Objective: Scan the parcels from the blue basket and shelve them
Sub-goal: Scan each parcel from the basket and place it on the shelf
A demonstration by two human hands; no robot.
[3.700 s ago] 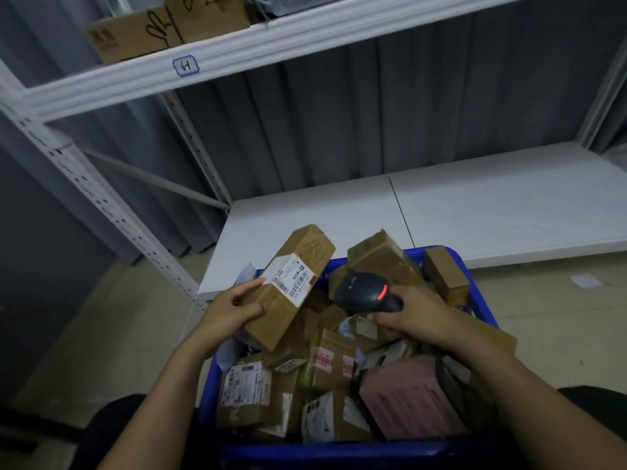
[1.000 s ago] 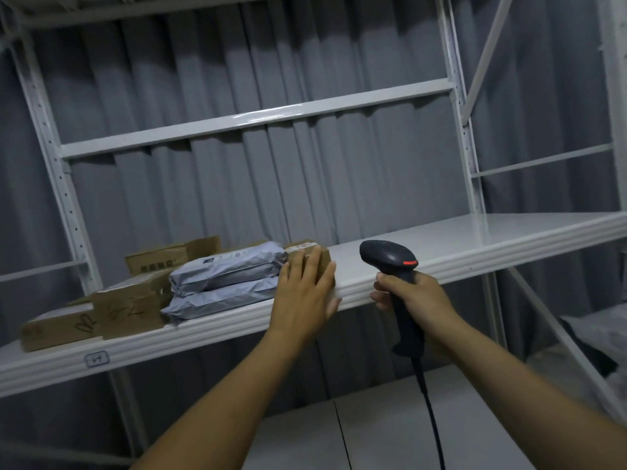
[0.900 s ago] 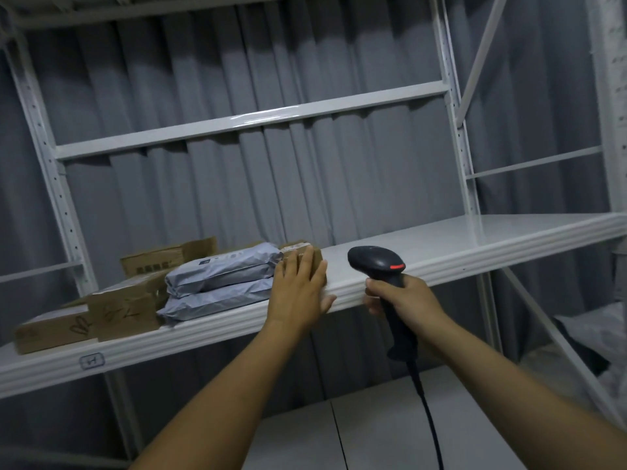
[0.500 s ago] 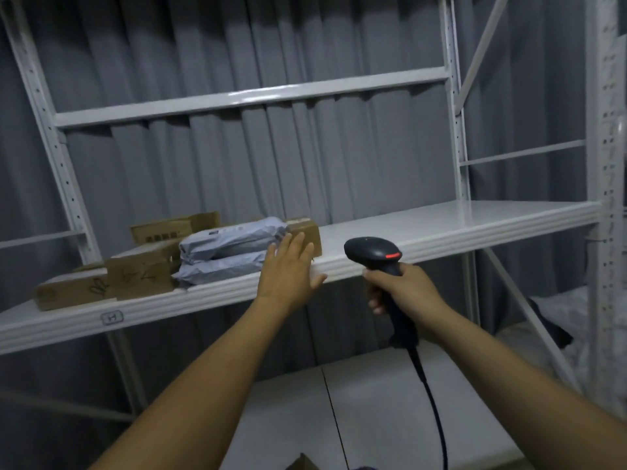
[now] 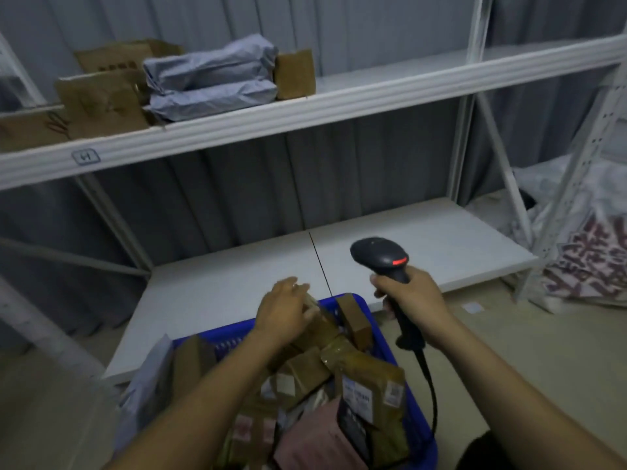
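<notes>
The blue basket (image 5: 217,338) sits low in front of me, filled with several brown cardboard parcels and a pink one (image 5: 315,435). My left hand (image 5: 281,313) reaches over its far end, fingers curled on a small brown parcel (image 5: 310,308); motion blur hides whether it grips. My right hand (image 5: 414,296) holds a black barcode scanner (image 5: 380,254) upright above the basket's right side, its cable hanging down. On the upper shelf (image 5: 305,113) stands the small brown box (image 5: 294,74) beside two stacked grey mailer bags (image 5: 210,67).
More cardboard boxes (image 5: 101,103) fill the upper shelf's left end, above a label reading H. A white bottom shelf (image 5: 424,239) lies behind the basket. Steel uprights (image 5: 570,164) and a printed white sack (image 5: 593,262) stand at the right.
My view has dropped from the upper shelf to the basket. My left hand left the shelved box and came down onto a parcel in the basket. The scanner hand lowered with it.
</notes>
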